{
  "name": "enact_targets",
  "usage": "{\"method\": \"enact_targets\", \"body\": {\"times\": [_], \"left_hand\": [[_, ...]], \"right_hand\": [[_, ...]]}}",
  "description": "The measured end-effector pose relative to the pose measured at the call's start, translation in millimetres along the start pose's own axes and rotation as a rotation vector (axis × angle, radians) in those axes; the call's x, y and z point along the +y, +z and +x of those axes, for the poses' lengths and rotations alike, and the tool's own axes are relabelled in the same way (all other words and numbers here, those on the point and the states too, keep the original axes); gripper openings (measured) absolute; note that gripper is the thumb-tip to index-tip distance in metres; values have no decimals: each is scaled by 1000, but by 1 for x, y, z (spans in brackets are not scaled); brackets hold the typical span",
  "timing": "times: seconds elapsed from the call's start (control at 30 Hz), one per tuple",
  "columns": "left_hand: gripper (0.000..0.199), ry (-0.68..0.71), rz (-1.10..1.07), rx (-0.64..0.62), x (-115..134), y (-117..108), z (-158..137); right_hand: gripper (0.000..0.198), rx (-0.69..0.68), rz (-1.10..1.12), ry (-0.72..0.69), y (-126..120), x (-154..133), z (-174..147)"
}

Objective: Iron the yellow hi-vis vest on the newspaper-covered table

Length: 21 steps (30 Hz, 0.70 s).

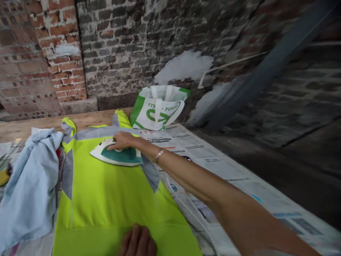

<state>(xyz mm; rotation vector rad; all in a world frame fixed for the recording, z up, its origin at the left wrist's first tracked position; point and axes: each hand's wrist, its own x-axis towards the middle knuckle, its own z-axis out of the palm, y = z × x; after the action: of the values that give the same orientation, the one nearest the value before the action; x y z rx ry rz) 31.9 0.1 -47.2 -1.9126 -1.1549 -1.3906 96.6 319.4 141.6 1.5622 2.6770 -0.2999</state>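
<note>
My right hand (pixel 124 140) is closed round the handle of a green and white clothes iron (pixel 122 156). The iron rests on the upper part of a bright yellow garment with grey panels (pixel 106 192), its pointed tip toward the left. At the bottom edge of the view, my left hand (pixel 138 243) lies on the lower part of the garment; its fingers point away from me and nothing shows in them. Most of that hand is cut off by the frame. A light blue cloth (pixel 34 188) lies crumpled left of the garment.
Newspaper sheets (pixel 207 153) cover the wooden table (pixel 16 125). A white and green bag (pixel 160 106) stands at the far side, close to the brick wall (pixel 119 46). A pale cord (pixel 186 209) runs along the garment's right side. A yellow object (pixel 4 177) sits at the left edge.
</note>
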Motion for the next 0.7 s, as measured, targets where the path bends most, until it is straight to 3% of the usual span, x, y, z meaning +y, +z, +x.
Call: {"method": "enact_targets", "body": {"times": [0.2,0.33,0.5,0.7], "left_hand": [[32,66,-23,-126,-8,-16,0],[31,116,5,-157,-11,-17,-2],[34,28,-16,28,-6,-4,-8],[27,-31,-10,80,3,9,-14]], "right_hand": [[50,-120,-21,-193,19,-49,-121],[50,-131,-64,-225,28,-71,-161],[54,-50,-85,-154,26,-74,-132],[66,82,-98,11,16,-46,-32]]}}
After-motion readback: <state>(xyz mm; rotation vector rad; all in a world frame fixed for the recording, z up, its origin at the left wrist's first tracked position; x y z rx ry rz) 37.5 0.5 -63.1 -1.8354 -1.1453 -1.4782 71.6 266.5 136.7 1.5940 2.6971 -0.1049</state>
